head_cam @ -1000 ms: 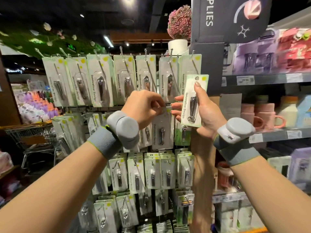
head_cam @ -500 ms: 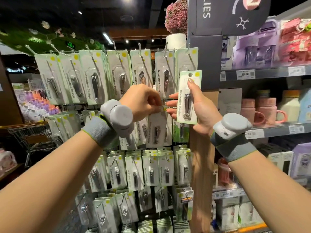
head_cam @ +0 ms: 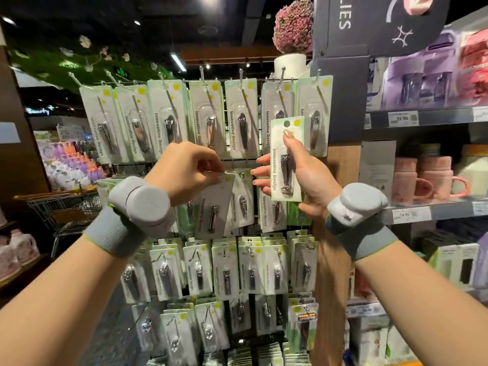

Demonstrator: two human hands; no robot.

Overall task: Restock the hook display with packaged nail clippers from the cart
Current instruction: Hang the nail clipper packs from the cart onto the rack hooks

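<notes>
A wire hook display (head_cam: pixel 211 165) carries several rows of white-and-green carded nail clippers. My left hand (head_cam: pixel 184 169) pinches the top corner of one carded clipper pack (head_cam: pixel 215 204) at the second row, and the pack hangs tilted. My right hand (head_cam: pixel 303 178) holds another clipper pack (head_cam: pixel 286 159) upright in front of the display's right side, thumb pressed on its face below the hang hole, fingers behind it. Both wrists wear grey bands with sensor pods.
A shopping cart (head_cam: pixel 60 210) stands at the left behind my left arm. Right of the display a wooden post (head_cam: pixel 340 165) and shelves (head_cam: pixel 427 210) with pink mugs and purple boxes stand close. A potted pink plant (head_cam: pixel 293 30) tops the display.
My left hand has drawn the pinched pack slightly left and tilted it. My right hand has kept its pack raised, nearly in the same spot. The view has shifted a little.
</notes>
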